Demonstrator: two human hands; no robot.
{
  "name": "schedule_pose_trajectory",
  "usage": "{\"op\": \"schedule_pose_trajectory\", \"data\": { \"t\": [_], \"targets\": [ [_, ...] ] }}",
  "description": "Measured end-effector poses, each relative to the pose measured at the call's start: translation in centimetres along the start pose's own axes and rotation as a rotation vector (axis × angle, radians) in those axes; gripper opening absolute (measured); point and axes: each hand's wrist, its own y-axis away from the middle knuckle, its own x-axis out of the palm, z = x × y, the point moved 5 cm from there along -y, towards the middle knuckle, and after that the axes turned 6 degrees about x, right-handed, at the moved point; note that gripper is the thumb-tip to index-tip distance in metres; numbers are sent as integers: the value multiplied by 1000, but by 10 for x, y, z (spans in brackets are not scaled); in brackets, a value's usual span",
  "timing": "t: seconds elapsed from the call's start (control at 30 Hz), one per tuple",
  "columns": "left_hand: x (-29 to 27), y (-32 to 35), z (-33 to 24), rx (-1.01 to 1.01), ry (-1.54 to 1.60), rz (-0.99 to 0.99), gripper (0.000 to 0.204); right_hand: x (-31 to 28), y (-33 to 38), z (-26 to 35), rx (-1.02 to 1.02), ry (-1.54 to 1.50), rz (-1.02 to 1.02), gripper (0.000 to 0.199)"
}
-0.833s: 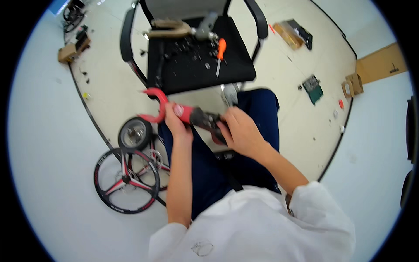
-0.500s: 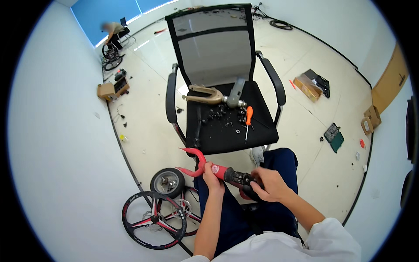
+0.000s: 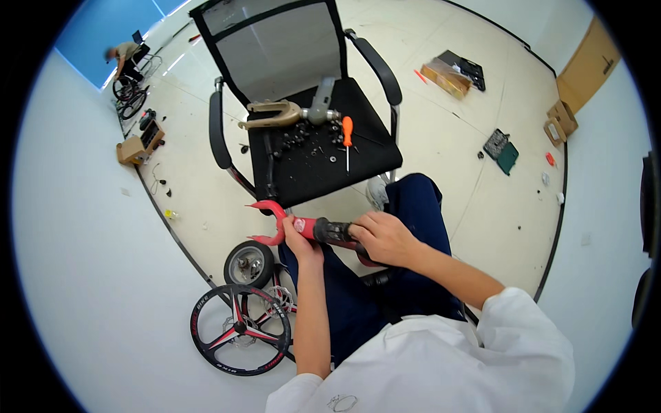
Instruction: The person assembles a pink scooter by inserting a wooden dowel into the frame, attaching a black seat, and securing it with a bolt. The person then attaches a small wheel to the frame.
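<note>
A red front fork (image 3: 277, 215), like that of a small bike or scooter, lies across above my lap with its prongs pointing left. My left hand (image 3: 303, 242) is wrapped round it just behind the crown. Along its tube sits a black jointed piece (image 3: 333, 231); my right hand (image 3: 385, 237) is closed on the far right end of that piece, its fingertips partly hidden. On the chair seat (image 3: 323, 173) in front lie a beige fork (image 3: 272, 117) with a grey bracket (image 3: 321, 108), an orange-handled screwdriver (image 3: 347, 131) and several small black parts (image 3: 297, 135).
Spoked wheels (image 3: 239, 327) and a small tyred wheel (image 3: 249, 264) lie on the floor at my left. A green tool case (image 3: 501, 151) and an open box (image 3: 446, 77) are to the right. Another person (image 3: 128, 58) works at the far left.
The view has shifted, so the chair and floor things appear higher and further left. My right hand has turned and now covers more of the black piece's end; my left hand keeps its hold.
</note>
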Motion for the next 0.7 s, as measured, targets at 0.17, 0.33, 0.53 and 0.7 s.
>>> {"op": "schedule_pose_trajectory", "data": {
  "t": [0.17, 0.33, 0.53, 0.7],
  "targets": [
    [3, 5, -2, 6, -13, -2, 17, -13, -4, -6, 379, -430, 41, 17],
    [1, 3, -1, -8, -16, -7, 18, 9, -7, 4, 281, 64, 171, 22],
    [-4, -1, 1, -10, -8, 4, 22, -10, -6, 9, 157, -290, -61, 19],
    [-4, -1, 0, -33, -3, 19, 20, -8, -8, 2, 268, -139, 108, 18]
  ]
}}
